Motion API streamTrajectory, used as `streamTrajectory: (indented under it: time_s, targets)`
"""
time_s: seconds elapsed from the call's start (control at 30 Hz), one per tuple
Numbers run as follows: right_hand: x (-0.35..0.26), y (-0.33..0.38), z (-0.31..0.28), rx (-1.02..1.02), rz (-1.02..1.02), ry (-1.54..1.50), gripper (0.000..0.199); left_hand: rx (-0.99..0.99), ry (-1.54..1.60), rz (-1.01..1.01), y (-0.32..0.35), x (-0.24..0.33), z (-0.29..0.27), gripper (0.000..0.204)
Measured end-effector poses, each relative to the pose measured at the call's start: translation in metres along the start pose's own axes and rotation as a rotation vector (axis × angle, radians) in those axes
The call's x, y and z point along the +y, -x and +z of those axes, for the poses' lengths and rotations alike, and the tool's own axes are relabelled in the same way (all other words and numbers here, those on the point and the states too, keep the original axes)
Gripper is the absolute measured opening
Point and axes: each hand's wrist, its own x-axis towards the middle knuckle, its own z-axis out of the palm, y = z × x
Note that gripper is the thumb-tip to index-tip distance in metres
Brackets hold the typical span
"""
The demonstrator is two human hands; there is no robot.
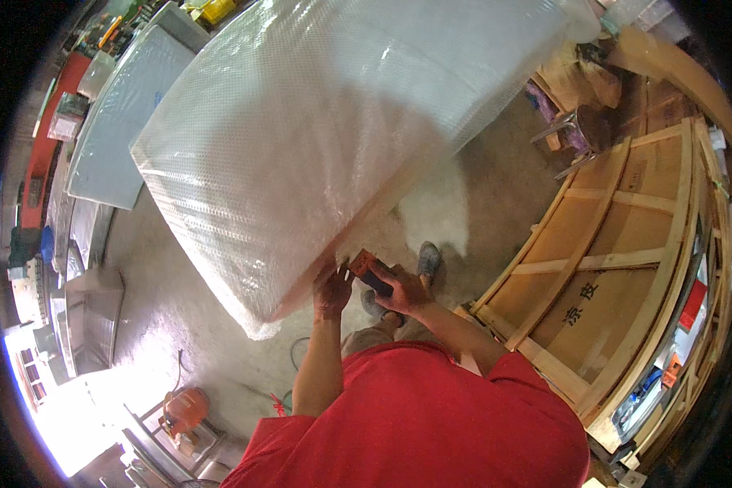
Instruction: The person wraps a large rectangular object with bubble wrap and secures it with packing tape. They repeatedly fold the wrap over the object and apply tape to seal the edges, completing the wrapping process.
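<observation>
A large flat panel wrapped in clear bubble wrap (317,130) fills the upper middle of the head view. My left hand (331,290) presses against its lower edge, fingers curled on the wrap. My right hand (403,289) is shut on a red and black tape dispenser (366,268), held at that same edge beside my left hand. Below my hands are my red shirt and my grey shoes on the concrete floor.
A big wooden crate frame (618,268) leans at the right. Another wrapped pale panel (122,114) lies at the upper left. A metal stool (573,134) stands at the upper right. An orange machine (185,409) and a hose sit on the floor at the lower left.
</observation>
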Motion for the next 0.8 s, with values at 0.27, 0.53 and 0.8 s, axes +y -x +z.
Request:
streamTrajectory:
  time_s: [0.27, 0.53, 0.8]
  targets:
    - [0.038, -0.038, 0.062, -0.008, 0.043, 0.003, 0.075, -0.109, -0.379, 0.052, -0.009, 0.007, -0.034, 0.037]
    - [0.027, -0.087, 0.079, 0.041, -0.119, -0.113, 0.057, 0.225, -0.139, -0.046, 0.009, 0.010, 0.005, 0.043]
    - [0.011, -0.097, 0.066, 0.009, -0.081, -0.035, 0.061, -0.165, -1.473, 0.202, 0.004, 0.006, 0.037, 0.049]
